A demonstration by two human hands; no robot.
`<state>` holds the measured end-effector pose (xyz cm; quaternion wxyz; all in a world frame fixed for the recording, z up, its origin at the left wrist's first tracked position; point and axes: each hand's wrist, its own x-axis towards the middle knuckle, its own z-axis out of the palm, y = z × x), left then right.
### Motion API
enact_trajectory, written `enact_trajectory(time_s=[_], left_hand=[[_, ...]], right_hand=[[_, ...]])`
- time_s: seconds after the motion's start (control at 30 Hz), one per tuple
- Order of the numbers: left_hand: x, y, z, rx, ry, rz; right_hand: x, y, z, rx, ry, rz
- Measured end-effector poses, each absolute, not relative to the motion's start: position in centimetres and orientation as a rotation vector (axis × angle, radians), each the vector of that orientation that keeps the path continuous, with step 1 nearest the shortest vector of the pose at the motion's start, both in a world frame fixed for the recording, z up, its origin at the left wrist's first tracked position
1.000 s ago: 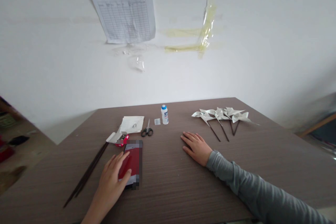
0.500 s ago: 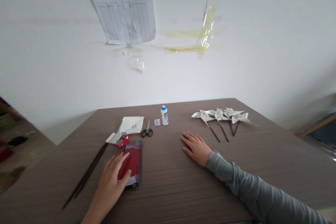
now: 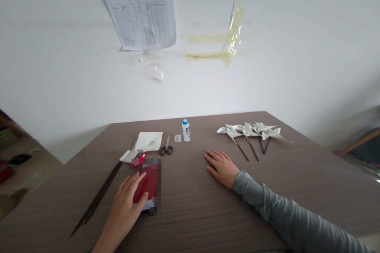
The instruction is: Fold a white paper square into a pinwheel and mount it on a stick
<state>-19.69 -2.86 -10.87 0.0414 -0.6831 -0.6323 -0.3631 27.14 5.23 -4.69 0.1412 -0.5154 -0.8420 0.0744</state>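
Note:
Flat on the table, palm down with its fingers stretched out, lies my right hand [image 3: 222, 168]. My left hand [image 3: 129, 195] rests with fingers extended over a flat red rectangle with a dark edge [image 3: 151, 185]; it is partly pixelated, so its kind is unclear. Just beyond it sits a small red box [image 3: 138, 159] with its white flap raised. To the left of that hand lie several thin dark sticks [image 3: 102, 193]. Several white paper pinwheels [image 3: 247, 129] on dark sticks lie past my right hand, toward the back right.
A white bottle with a blue cap [image 3: 186, 131] stands upright near the wall. Beside it are a small pale square [image 3: 177, 138], black-handled scissors [image 3: 166, 149] and white paper sheets [image 3: 148, 141]. The table [image 3: 190, 221] meets a wall bearing a taped printed sheet [image 3: 145, 19].

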Motion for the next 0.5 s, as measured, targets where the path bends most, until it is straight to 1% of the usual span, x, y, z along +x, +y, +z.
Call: enact_trajectory(time_s=[0.2, 0.5], left_hand=[[-19.46, -2.92, -10.69, -2.091, -1.955, -1.111], [-19.40, -2.96, -10.61, -2.088, -1.961, -1.093]], right_hand=[[27.39, 5.35, -4.87, -1.444, -2.460, 0.177], [27.04, 5.02, -3.96, -1.501, -2.474, 0.252]])
